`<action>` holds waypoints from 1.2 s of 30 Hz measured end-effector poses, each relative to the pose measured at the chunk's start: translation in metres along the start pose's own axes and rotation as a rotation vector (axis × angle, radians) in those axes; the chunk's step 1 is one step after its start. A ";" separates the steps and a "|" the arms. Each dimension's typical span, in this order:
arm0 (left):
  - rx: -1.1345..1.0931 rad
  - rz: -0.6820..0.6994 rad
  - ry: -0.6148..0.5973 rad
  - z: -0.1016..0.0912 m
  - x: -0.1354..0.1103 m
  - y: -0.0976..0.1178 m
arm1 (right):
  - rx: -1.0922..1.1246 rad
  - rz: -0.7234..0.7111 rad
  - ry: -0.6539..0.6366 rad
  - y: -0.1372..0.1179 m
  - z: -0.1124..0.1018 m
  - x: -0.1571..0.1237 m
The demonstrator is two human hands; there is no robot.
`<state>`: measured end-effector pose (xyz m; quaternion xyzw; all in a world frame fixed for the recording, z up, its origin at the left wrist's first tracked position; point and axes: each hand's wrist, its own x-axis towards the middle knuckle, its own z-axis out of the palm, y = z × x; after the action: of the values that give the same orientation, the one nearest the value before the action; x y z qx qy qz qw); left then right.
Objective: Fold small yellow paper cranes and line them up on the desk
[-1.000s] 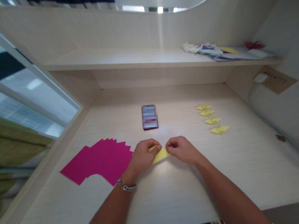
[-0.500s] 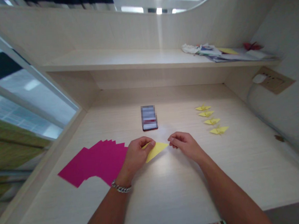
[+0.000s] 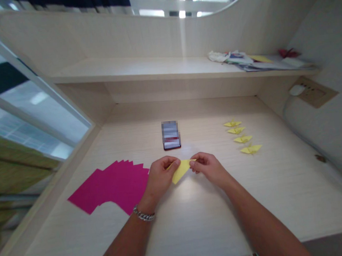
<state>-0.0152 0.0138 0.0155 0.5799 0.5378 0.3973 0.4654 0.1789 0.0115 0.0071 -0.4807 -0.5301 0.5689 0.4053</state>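
A folded piece of yellow origami paper [image 3: 180,171] is stretched between my two hands just above the desk. My left hand [image 3: 164,172], with a chain bracelet [image 3: 144,214] at the wrist, pinches its left end between thumb and fingers. On the other side, my right hand [image 3: 206,165] has its thumb and fingertips closed on the pointed right corner. The fingers cover both ends of the paper. Fanned-out magenta paper sheets [image 3: 113,186] lie by my left hand, partly behind it. Beyond my hands a phone [image 3: 170,135] lies face up, its screen blurred.
Several folded yellow paper cranes [image 3: 242,139] stand in a row at the right of the desk [image 3: 201,227]. A shelf [image 3: 155,68] along the back carries a pile of papers [image 3: 248,60]. A cable [image 3: 300,134] runs down the right wall from a socket [image 3: 315,91].
My right hand, which was just off the paper's tip, now pinches it. The yellow paper has tilted so its top edge is nearly level, and my left hand has shifted slightly right.
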 end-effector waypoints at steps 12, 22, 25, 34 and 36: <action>0.093 0.042 -0.249 0.005 -0.008 0.012 | 0.016 -0.047 -0.001 -0.003 0.001 -0.002; -0.051 0.016 -0.170 0.005 -0.003 0.011 | 0.178 -0.002 0.176 -0.006 -0.016 0.001; -0.058 0.013 -0.191 0.011 -0.005 0.010 | 0.186 0.009 0.118 -0.004 -0.005 0.000; -0.035 -0.019 -0.151 0.000 -0.004 0.013 | 0.268 0.103 0.191 -0.005 -0.001 0.001; -0.036 -0.039 -0.136 0.000 -0.004 0.014 | 0.299 0.117 0.172 -0.005 0.002 0.000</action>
<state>-0.0123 0.0102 0.0291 0.5866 0.5089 0.3574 0.5188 0.1770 0.0117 0.0122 -0.4918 -0.3745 0.6207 0.4822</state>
